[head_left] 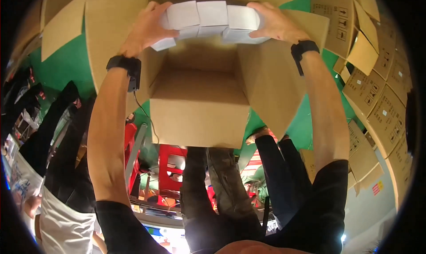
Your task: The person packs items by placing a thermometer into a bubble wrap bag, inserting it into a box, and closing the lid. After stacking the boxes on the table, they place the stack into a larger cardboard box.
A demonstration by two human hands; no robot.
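Observation:
A row of small white boxes (212, 18) is squeezed between my two hands above an open brown cardboard box (199, 116). My left hand (144, 29) presses on the left end of the row. At the right end, my right hand (275, 23) presses inward. The row sags slightly in the middle, with a second layer of white boxes under it. The cardboard box has its flaps folded outward and its inside looks bare. Both my wrists wear black bands.
Several brown cardboard cartons (377, 89) are stacked along the right, and more open ones (62, 14) lie at the upper left on a green floor (62, 67). Red stools (171, 165) and people's legs in dark trousers (222, 192) sit below the box.

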